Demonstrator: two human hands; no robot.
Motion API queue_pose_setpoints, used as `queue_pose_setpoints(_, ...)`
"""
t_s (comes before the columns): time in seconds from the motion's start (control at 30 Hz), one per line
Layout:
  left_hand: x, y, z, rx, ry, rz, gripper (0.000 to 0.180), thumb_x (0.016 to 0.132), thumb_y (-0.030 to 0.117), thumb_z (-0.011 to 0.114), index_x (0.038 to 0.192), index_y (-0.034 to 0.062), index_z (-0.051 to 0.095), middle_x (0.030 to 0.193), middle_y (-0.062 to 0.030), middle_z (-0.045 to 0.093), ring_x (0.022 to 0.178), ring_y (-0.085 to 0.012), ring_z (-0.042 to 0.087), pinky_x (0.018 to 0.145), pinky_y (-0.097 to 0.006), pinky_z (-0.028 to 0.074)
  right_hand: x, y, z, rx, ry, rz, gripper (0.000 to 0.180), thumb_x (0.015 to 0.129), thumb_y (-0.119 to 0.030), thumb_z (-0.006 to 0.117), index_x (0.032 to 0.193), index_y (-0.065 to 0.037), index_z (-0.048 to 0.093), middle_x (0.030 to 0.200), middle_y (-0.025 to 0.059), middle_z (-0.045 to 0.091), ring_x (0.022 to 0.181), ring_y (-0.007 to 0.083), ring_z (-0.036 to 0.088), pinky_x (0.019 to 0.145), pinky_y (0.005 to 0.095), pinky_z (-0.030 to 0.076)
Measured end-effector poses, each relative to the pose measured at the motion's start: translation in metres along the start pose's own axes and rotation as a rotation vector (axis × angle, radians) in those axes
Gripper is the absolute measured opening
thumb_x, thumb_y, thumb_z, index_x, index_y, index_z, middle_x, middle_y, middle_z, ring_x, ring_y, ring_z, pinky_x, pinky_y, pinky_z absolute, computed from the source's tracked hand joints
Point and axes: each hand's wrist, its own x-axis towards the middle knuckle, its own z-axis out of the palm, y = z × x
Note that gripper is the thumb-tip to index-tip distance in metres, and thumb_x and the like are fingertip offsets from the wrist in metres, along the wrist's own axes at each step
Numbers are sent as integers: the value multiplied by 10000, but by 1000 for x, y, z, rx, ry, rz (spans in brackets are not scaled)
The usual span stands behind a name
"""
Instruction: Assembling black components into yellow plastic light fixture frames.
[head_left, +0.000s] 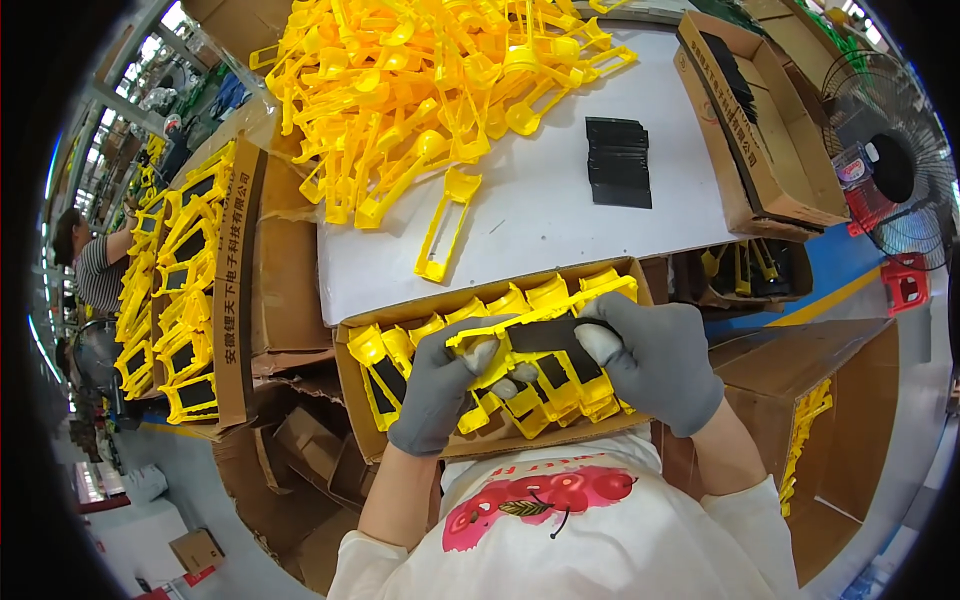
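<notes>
Both hands wear grey gloves. My left hand [437, 388] is closed on one end of a yellow plastic frame [606, 285], and my right hand [668, 362] grips its other end. A black strip [540, 336] lies along this frame, with my right thumb pressed against its end. Right below the hands, a cardboard box [362, 418] holds several similar yellow frames with black strips in them. On the white table [540, 225] beyond, one loose yellow frame [447, 226] lies by itself, and a stack of black strips [618, 162] sits farther right.
A large heap of yellow frames [400, 110] covers the table's far left. An open carton [765, 130] with black strips stands at the right, near a fan [885, 165]. Filled boxes of frames [185, 290] stand left; a person [95, 255] is beyond them.
</notes>
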Motion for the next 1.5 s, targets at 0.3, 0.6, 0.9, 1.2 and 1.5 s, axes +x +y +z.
queue_pose_setpoints(0.3, -3, -8, 2, -5, 72, -10, 318, 899, 92, 600, 1184, -47, 605, 1000, -134, 662, 761, -183, 682, 601, -258, 560, -7, -9, -2, -65, 19, 3, 114, 857, -186, 674, 903, -86, 643, 670, 135, 626, 565, 295, 629, 508, 334, 472)
queue_pose_setpoints(0.6, -6, -16, 11, -4, 140, -18, 413, 866, 210, 668, 1158, -63, 560, 949, -165, 673, 604, -159, 660, 509, -217, 529, -8, 7, 4, -119, -55, -18, 160, 888, -276, 641, 926, -130, 589, 670, 72, 656, 544, 237, 638, 468, 336, 454)
queue_pose_setpoints(0.9, -2, -19, 14, 133, 164, 3, 341, 863, 108, 609, 1158, -59, 573, 898, -139, 661, 619, -179, 668, 511, -229, 528, -8, 15, 19, -119, -36, 14, 168, 877, -244, 664, 936, -101, 601, 668, 110, 635, 572, 287, 634, 502, 349, 478)
queue_pose_setpoints(1.2, -15, -22, 16, 176, 225, -56, 266, 835, 46, 650, 1065, -86, 655, 839, -123, 668, 681, -189, 686, 569, -239, 547, -17, 32, 9, -210, 263, 48, 772, 741, -603, 684, 1312, -129, 473, 707, 114, 559, 645, 272, 616, 595, 360, 502)
queue_pose_setpoints(1.5, -32, -40, 1, 184, 52, -217, 288, 845, 27, 663, 1104, -96, 632, 884, -162, 688, 726, -201, 691, 620, -250, 554, -52, 43, 32, 428, -285, 282, 187, 823, -135, 740, 974, -51, 668, 786, 95, 688, 682, 166, 654, 635, 268, 508)
